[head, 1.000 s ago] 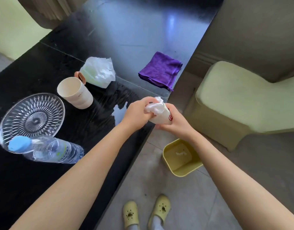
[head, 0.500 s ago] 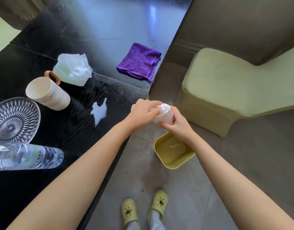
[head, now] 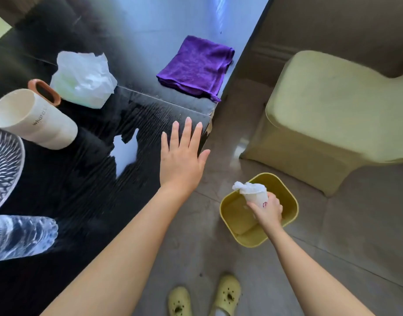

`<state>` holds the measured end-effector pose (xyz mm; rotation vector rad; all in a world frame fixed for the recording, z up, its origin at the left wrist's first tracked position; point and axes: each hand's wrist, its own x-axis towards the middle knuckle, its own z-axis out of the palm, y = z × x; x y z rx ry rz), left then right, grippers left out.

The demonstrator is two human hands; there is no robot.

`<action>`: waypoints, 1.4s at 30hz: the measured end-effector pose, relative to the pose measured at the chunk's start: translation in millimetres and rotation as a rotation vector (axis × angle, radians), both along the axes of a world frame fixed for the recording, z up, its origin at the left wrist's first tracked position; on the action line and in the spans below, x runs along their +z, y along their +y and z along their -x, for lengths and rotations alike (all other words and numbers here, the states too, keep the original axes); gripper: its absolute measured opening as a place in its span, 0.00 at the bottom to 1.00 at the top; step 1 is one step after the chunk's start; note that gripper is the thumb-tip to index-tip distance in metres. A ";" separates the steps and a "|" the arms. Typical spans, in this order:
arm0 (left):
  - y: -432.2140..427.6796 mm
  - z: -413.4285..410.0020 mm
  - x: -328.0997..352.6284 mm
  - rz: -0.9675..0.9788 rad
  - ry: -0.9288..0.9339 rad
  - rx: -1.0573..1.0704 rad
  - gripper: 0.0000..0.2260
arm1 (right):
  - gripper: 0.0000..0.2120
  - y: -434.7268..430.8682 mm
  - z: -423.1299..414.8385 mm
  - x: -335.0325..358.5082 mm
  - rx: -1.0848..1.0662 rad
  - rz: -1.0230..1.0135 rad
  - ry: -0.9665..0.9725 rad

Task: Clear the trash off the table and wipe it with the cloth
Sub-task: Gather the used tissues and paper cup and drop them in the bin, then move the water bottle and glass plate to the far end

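Note:
My right hand grips a small white paper cup stuffed with crumpled tissue, held over the open yellow bin on the floor. My left hand is open, fingers spread, over the right edge of the black table. A folded purple cloth lies at the table's right edge, farther away. A crumpled white tissue pack sits left of the cloth. A pale wet patch shows on the tabletop near my left hand.
A cream mug with an orange handle lies on its side at the left. A clear glass plate and a plastic water bottle are at the left edge. A pale yellow stool stands right of the table. My yellow slippers are below.
My right hand has carried the stuffed cup down from the table edge to over the bin. My left hand has let go of it and spread open above the table.

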<state>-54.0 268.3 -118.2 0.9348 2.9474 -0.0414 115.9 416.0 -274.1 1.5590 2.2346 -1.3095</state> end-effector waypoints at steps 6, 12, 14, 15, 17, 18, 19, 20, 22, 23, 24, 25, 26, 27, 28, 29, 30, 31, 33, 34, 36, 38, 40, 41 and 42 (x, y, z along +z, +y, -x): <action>-0.3 1.1 -5.9 0.018 0.057 -0.019 0.31 | 0.29 -20.2 7.2 -60.0 -0.039 -0.055 -0.316; -0.8 0.6 -8.9 -0.009 0.085 -0.034 0.34 | 0.26 -31.2 16.8 -95.8 0.002 0.005 -0.398; 0.0 0.2 -8.5 -0.020 0.084 -0.036 0.35 | 0.26 -28.6 16.4 -98.4 0.051 0.029 -0.408; 0.1 0.3 -8.4 -0.021 0.082 -0.035 0.35 | 0.26 -26.5 15.5 -98.1 0.082 0.041 -0.413; 0.4 0.6 -7.8 -0.025 0.077 -0.031 0.35 | 0.27 -20.8 13.3 -93.3 0.159 0.060 -0.433; 0.6 0.3 -6.8 -0.027 0.074 -0.031 0.35 | 0.28 -17.8 11.9 -89.4 0.201 0.069 -0.444; 0.3 -0.1 -6.6 -0.026 0.072 -0.031 0.36 | 0.28 -15.0 11.1 -84.9 0.245 0.082 -0.454; 0.4 -0.4 -5.9 -0.023 0.070 -0.031 0.36 | 0.29 -12.2 10.8 -79.7 0.285 0.098 -0.464; 1.1 -0.8 -5.0 -0.006 0.064 -0.029 0.37 | 0.31 -6.0 12.5 -65.3 0.345 0.133 -0.479; 1.5 -0.6 -4.6 0.002 0.066 -0.028 0.37 | 0.31 -2.7 15.1 -55.5 0.367 0.155 -0.475; 1.9 -0.7 -4.1 0.009 0.064 -0.028 0.37 | 0.31 0.1 18.5 -43.4 0.391 0.178 -0.464; 1.7 -1.3 -3.6 0.015 0.060 -0.025 0.37 | 0.31 2.3 22.4 -28.8 0.419 0.197 -0.444; 1.8 -1.7 -1.7 0.018 0.055 -0.022 0.37 | 0.30 5.4 27.7 -11.9 0.452 0.207 -0.420; 1.9 -1.9 -2.5 0.024 0.045 -0.022 0.37 | 0.29 7.9 33.2 2.1 0.485 0.217 -0.398; 2.0 -1.9 -3.4 0.034 0.034 -0.022 0.36 | 0.29 10.5 38.9 16.2 0.511 0.221 -0.374; 2.0 -1.8 -2.0 0.039 0.029 -0.022 0.36 | 0.28 14.1 45.5 33.5 0.541 0.215 -0.344; 2.0 -1.9 0.0 0.044 0.024 -0.023 0.36 | 0.28 17.4 51.6 49.8 0.568 0.206 -0.313; 2.5 -2.0 2.1 0.047 0.015 -0.022 0.36 | 0.28 20.6 57.8 65.6 0.592 0.189 -0.280; 3.0 -2.5 7.3 0.061 -0.017 -0.016 0.36 | 0.28 25.8 70.9 95.7 0.654 0.132 -0.235; 2.9 -2.7 10.4 0.072 -0.042 -0.013 0.37 | 0.28 27.5 77.6 109.7 0.686 0.102 -0.231; 2.0 0.2 19.4 0.104 -0.115 -0.019 0.37 | 0.28 28.0 90.2 138.9 0.752 0.047 -0.246; -0.3 5.6 36.8 0.138 -0.211 -0.048 0.37 | 0.28 24.6 102.1 167.6 0.829 -0.013 -0.273; -7.3 6.3 60.1 0.106 -0.327 -0.059 0.34 | 0.28 15.8 113.7 199.3 0.901 -0.073 -0.279; -12.6 3.7 72.4 0.062 -0.388 -0.047 0.33 | 0.28 9.5 119.0 215.7 0.931 -0.094 -0.269; -19.6 0.3 83.1 0.012 -0.443 -0.028 0.32 | 0.27 2.2 123.9 231.5 0.957 -0.102 -0.251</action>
